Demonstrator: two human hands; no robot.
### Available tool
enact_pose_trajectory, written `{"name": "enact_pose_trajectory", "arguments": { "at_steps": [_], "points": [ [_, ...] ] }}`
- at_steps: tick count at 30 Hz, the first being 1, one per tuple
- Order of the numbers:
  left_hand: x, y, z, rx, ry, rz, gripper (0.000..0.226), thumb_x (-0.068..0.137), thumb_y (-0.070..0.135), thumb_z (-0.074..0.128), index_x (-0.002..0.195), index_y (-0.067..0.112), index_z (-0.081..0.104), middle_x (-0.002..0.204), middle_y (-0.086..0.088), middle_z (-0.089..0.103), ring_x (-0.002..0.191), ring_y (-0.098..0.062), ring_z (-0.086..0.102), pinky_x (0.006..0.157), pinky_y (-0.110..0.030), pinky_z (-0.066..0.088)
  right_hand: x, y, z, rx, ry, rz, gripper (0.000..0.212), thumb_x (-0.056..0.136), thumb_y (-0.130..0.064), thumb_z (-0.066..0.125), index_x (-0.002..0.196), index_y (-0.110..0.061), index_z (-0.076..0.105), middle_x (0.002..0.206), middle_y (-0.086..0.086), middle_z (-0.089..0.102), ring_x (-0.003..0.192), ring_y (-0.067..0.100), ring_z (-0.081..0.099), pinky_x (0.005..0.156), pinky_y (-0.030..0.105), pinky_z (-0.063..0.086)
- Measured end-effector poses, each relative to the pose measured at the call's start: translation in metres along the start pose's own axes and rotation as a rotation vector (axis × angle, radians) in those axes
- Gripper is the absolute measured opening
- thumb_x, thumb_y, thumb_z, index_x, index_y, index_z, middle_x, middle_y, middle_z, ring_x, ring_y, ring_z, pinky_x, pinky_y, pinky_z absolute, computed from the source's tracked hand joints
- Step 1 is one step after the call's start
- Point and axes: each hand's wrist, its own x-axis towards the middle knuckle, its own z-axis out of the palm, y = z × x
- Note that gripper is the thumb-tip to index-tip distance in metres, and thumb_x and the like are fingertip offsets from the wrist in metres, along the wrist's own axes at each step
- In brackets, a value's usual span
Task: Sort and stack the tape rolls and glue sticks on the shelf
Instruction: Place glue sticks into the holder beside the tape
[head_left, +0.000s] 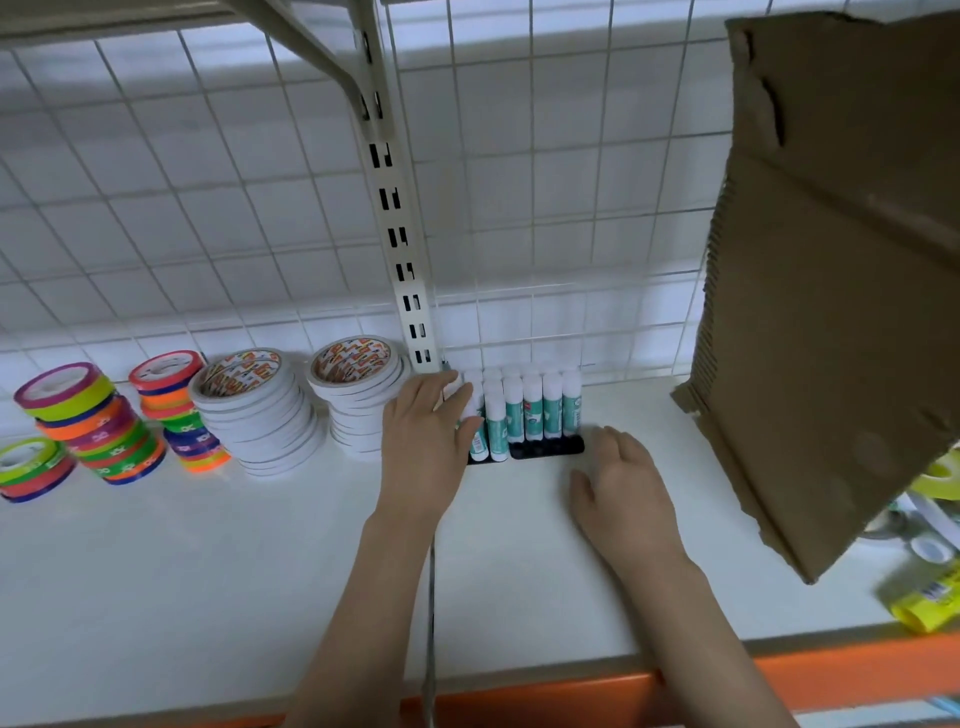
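The left hand lies flat against the left side of the glue sticks. Its fingers are straight and close together, and they press on the outer sticks. It pinches nothing. The right hand rests on the white shelf just in front of the glue sticks and a little to their right. Its fingers are loose and a bit spread, and it holds nothing. It does not touch the sticks.

The glue sticks stand upright in tight rows, with white caps on top and green and white labels. They stand on black bases. They are at the back of the shelf, right up against the wire grid wall.

Just left of the glue sticks, past the left hand, are two stacks of white tape rolls. The near one leans a bit to the right. Farther left of the glue sticks are stacks of bright tape rolls in pink, green, orange and blue. These stacks lean too.

A slotted metal post goes up the grid wall just behind the glue sticks, at their left end. Well to the right of the glue sticks is a big brown cardboard box flap. Under it are more tape rolls and a yellow packet. An orange strip runs along the front edge of the shelf, far in front of the glue sticks.
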Motion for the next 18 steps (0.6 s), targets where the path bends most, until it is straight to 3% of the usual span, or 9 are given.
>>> {"name": "enact_pose_trajectory", "arguments": {
  "at_steps": [3, 8, 14, 18],
  "points": [
    [-0.001, 0.002, 0.0, 0.023, -0.076, 0.006, 0.044, 0.082, 0.033, 0.048, 0.109, 0.004, 0.068, 0.116, -0.014, 0.064, 0.108, -0.033, 0.058, 0.09, -0.047, 0.046, 0.0, 0.0, 0.001, -0.046, -0.08, 0.014, 0.053, 0.09, -0.018, 0.052, 0.138, 0.0, 0.038, 0.141, 0.014, 0.042, 0.134, 0.029, 0.033, 0.111, 0.031, 0.024],
    [-0.009, 0.014, 0.002, 0.047, -0.148, 0.011, 0.049, 0.084, 0.029, 0.041, 0.121, 0.003, 0.06, 0.126, -0.015, 0.059, 0.117, -0.035, 0.054, 0.096, -0.051, 0.041, 0.001, 0.002, 0.001, -0.108, -0.143, 0.027, 0.053, 0.096, -0.028, 0.041, 0.143, -0.005, 0.032, 0.149, 0.008, 0.032, 0.139, 0.023, 0.023, 0.113, 0.025, 0.014],
    [-0.012, 0.022, 0.004, 0.068, -0.182, -0.065, 0.053, 0.081, 0.023, 0.036, 0.125, 0.002, 0.057, 0.129, -0.015, 0.057, 0.119, -0.037, 0.053, 0.099, -0.055, 0.035, 0.002, 0.004, 0.002, -0.143, -0.163, 0.012, 0.052, 0.097, -0.03, 0.038, 0.143, -0.005, 0.034, 0.149, 0.008, 0.032, 0.139, 0.025, 0.023, 0.115, 0.029, 0.015],
    [-0.013, 0.025, 0.002, 0.162, -0.193, -0.063, 0.053, 0.075, 0.014, 0.05, 0.127, 0.004, 0.055, 0.131, -0.012, 0.056, 0.12, -0.034, 0.054, 0.1, -0.051, 0.028, 0.001, 0.004, 0.002, -0.141, -0.168, 0.007, 0.051, 0.097, -0.029, 0.037, 0.142, -0.004, 0.034, 0.148, 0.009, 0.033, 0.139, 0.026, 0.024, 0.116, 0.033, 0.016]
  ]
}}
